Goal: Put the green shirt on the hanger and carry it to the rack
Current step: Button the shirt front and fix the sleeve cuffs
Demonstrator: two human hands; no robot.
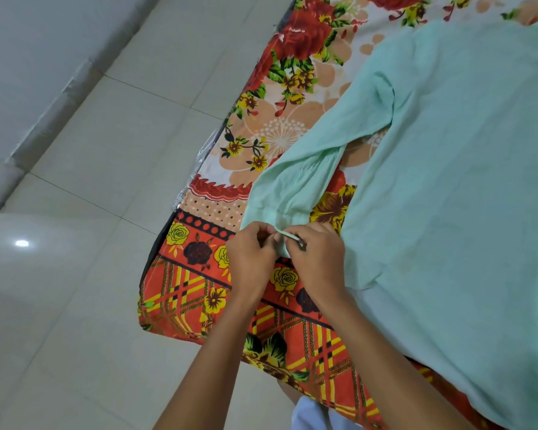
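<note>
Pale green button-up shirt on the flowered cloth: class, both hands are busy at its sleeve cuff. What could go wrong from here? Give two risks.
1. Both the left hand and the right hand pinch the sleeve cuff of the pale green button-up shirt; a hard tug may drag it across the red and orange flowered cloth.
2. The cuff lies near the cloth's edge, above the white tiled floor; released carelessly, the sleeve might slide off.

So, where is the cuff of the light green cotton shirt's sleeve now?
In the head view, the cuff is low and centre, pinched between the left hand and right hand, over the floral cloth.
</note>
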